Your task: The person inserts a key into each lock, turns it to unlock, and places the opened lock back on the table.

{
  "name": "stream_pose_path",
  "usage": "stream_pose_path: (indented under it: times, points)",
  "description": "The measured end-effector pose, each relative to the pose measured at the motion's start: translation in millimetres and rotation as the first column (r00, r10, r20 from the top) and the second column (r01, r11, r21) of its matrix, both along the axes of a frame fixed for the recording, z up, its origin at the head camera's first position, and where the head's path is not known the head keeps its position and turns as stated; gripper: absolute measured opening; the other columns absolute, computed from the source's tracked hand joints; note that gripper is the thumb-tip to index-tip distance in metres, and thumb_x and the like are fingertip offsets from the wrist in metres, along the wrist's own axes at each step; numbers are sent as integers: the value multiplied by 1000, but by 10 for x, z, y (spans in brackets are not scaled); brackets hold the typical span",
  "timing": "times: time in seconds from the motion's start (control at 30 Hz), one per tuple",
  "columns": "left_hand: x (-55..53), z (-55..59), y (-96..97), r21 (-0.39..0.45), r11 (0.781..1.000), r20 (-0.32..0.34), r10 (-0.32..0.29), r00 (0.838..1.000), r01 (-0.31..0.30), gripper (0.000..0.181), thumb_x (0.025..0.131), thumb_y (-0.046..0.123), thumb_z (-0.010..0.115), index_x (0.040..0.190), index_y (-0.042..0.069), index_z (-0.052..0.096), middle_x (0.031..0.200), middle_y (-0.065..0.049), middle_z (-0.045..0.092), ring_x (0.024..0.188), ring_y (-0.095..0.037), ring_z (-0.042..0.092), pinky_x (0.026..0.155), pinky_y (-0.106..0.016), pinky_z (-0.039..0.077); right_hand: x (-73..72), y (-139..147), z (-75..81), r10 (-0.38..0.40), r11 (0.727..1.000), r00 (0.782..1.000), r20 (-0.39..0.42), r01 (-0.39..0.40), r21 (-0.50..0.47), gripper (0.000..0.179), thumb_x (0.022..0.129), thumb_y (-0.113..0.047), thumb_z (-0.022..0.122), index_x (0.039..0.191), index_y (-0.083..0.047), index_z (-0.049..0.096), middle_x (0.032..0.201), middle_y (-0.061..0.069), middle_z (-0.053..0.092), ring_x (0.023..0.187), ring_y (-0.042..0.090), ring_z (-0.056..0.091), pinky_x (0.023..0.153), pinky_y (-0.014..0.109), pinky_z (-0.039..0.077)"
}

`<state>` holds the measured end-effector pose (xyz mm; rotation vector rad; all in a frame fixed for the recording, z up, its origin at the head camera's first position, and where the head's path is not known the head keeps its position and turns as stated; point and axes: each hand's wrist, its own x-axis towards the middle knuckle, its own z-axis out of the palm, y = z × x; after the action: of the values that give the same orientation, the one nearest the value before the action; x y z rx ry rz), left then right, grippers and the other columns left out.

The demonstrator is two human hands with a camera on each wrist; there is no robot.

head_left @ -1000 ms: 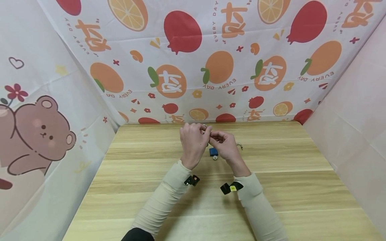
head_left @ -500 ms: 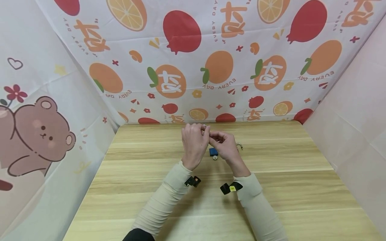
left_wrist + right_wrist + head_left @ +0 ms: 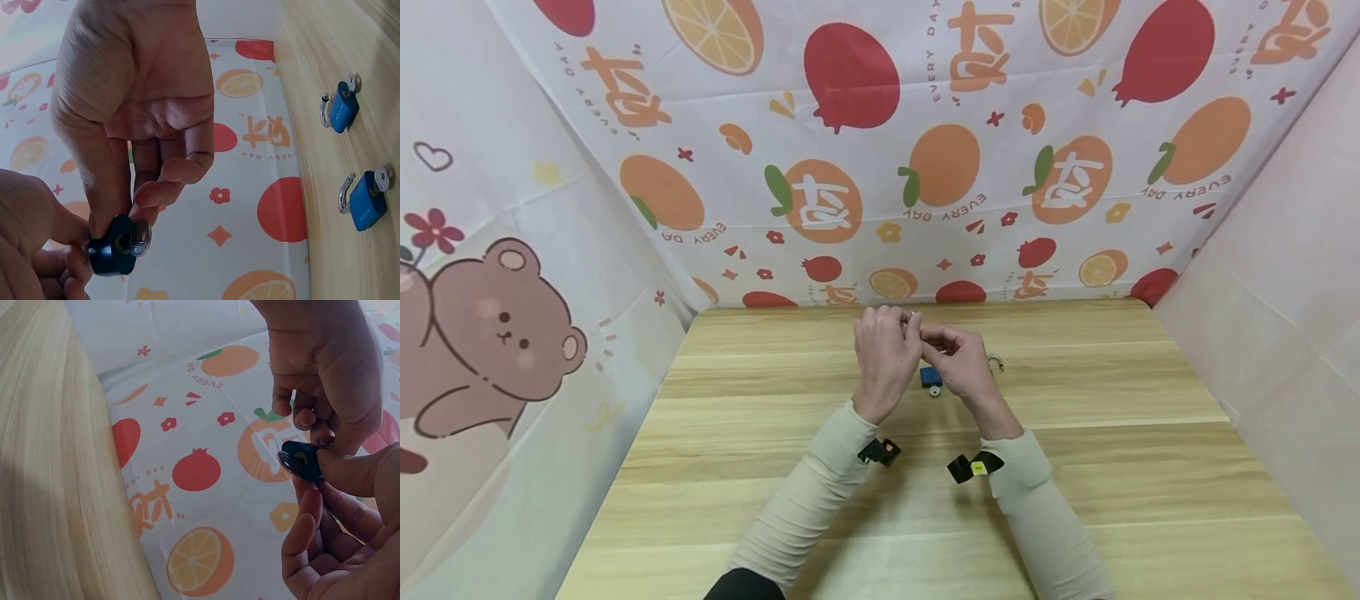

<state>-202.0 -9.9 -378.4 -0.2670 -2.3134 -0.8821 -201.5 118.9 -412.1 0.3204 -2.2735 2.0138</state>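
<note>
Both hands meet at a small dark blue padlock (image 3: 111, 255) above the far part of the table. A round-headed silver key (image 3: 141, 238) sticks out of its bottom. My right hand (image 3: 961, 364) pinches the padlock body between thumb and fingers, clearest in the right wrist view. From the other side, my left hand (image 3: 886, 357) pinches it with thumb and forefinger, its other fingers loosely bent. The fingers hide the padlock's shackle. Two more blue padlocks, one nearer (image 3: 367, 201) and one farther (image 3: 343, 107) in the left wrist view, lie on the table with shackles open and keys inserted.
The wooden table (image 3: 760, 467) ends at a fruit-print cloth (image 3: 880, 167) just beyond the hands. Pale cloth walls stand at the left (image 3: 617, 333) and right (image 3: 1285, 275). In the head view my right hand partly covers one padlock, leaving its shackle (image 3: 996, 363) showing.
My left hand has shifted slightly right, closer against the right hand. The right hand and the padlocks on the table have stayed put.
</note>
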Motion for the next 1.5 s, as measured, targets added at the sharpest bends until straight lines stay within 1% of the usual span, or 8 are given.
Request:
stream_pose_path:
  times: [0.23,0.53,0.8,0.9,1.03,1.27,1.4,1.5]
  points:
    - [-25,-24,-23,28,999,33,-34,999,33,23,97,14,66,82,2,79,73,-13,71,64,-27,54,69,-37,41,6,-8,-1,7,1000,1000,16,-6,-21,22,93,-11,74,111,1,75,104,14,75,86,7,67,75,21,57]
    - [-28,-14,-24,51,998,71,-52,996,48,24,97,12,65,77,4,77,72,-12,70,66,-28,56,71,-38,43,-5,-11,-17,12,999,999,39,-10,-35,23,92,-11,74,113,1,75,104,12,75,86,7,67,77,21,59]
    - [-43,-16,-14,49,997,92,-57,994,53,22,97,11,65,80,1,77,77,-15,72,70,-31,59,75,-42,47,-14,-16,-29,-17,1000,998,55,19,-20,24,92,-13,75,112,0,76,103,12,76,87,7,68,78,25,59]
    - [-38,-8,-20,55,997,100,-67,993,62,21,96,9,64,82,0,77,78,-16,71,71,-32,59,77,-43,47,-8,-24,-17,-23,1000,998,61,24,-20,25,92,-15,75,113,0,76,105,13,76,87,6,68,79,27,60]
    - [-32,-2,-29,69,995,111,-79,991,72,19,96,6,63,85,-2,76,78,-16,70,72,-31,57,78,-42,45,-7,-28,-10,-22,999,997,71,23,-26,25,92,-14,75,113,0,76,107,15,76,87,6,68,77,23,59]
    - [-30,-10,-47,113,990,171,-98,980,80,21,99,11,62,91,-1,77,80,-14,64,74,-26,46,76,-35,36,0,-21,-15,-27,999,996,89,29,-23,27,92,-16,76,114,-1,76,108,14,75,87,7,67,75,20,57]
    - [-19,-17,-63,137,987,190,-105,976,79,20,99,13,64,94,-1,77,84,-14,64,79,-28,49,76,-36,38,7,-20,-14,-28,999,995,94,30,-20,28,92,-18,76,114,-2,76,108,14,75,88,8,67,75,21,57]
    - [-15,-24,-76,166,982,205,-125,971,91,20,99,13,64,94,-1,76,86,-15,64,83,-29,52,79,-39,41,9,-19,-17,-33,999,995,97,35,-19,28,92,-19,76,114,-2,76,108,14,75,88,8,68,75,21,57]
